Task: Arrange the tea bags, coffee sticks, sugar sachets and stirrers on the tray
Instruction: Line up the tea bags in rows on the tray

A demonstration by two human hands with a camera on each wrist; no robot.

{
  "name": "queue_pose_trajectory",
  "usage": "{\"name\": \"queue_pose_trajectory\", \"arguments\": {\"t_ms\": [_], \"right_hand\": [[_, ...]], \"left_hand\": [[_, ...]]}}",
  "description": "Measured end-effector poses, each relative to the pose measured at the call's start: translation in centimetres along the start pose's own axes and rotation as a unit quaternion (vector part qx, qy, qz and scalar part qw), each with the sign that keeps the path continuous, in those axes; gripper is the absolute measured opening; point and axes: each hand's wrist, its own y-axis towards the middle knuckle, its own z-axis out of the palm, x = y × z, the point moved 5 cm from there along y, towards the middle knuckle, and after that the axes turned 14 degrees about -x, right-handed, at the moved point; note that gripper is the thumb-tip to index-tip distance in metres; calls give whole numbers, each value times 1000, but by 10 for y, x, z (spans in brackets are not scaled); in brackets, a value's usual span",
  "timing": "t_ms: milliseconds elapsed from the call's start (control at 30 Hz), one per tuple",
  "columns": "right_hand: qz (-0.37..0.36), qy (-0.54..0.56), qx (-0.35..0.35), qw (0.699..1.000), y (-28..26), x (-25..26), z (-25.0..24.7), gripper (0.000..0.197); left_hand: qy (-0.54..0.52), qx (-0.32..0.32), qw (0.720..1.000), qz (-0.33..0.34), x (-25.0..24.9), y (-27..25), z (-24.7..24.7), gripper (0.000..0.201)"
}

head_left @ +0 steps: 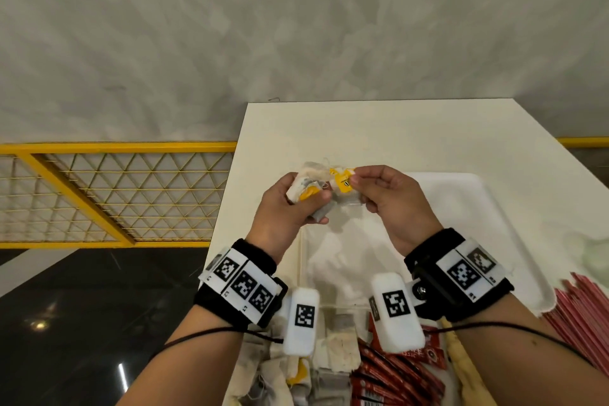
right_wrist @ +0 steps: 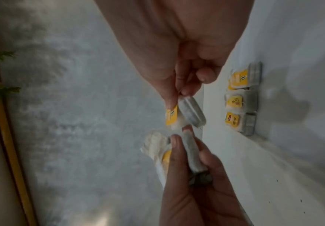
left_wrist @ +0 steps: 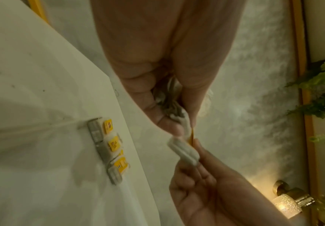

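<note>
Both hands are raised over the white tray (head_left: 461, 208). My left hand (head_left: 313, 204) grips a bunch of tea bags (right_wrist: 156, 146) with yellow tags. My right hand (head_left: 357, 184) pinches one tea bag (right_wrist: 191, 113) by its top, its yellow tag (right_wrist: 172, 115) beside the thumb. This bag touches the bunch. A row of three tea bags (right_wrist: 242, 99) lies flat on the tray, also in the left wrist view as the row of tea bags (left_wrist: 109, 146). The head view hides this row behind my hands.
Near me on the white table (head_left: 362, 128) lie a pile of loose tea bags (head_left: 329, 356), red coffee sticks (head_left: 395, 376) and red stirrers (head_left: 586, 313). A yellow mesh railing (head_left: 115, 191) stands left of the table. A grey wall rises behind.
</note>
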Motion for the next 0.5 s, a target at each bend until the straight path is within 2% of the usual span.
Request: {"name": "queue_pose_trajectory", "arguments": {"t_ms": [233, 500], "right_hand": [[6, -6, 9, 1000, -5, -1, 1, 18], [-7, -13, 14, 1000, -6, 2, 0, 22]], "left_hand": [[-23, -66, 997, 31, 3, -4, 7, 31], [-47, -31, 998, 27, -2, -4, 10, 26]]}}
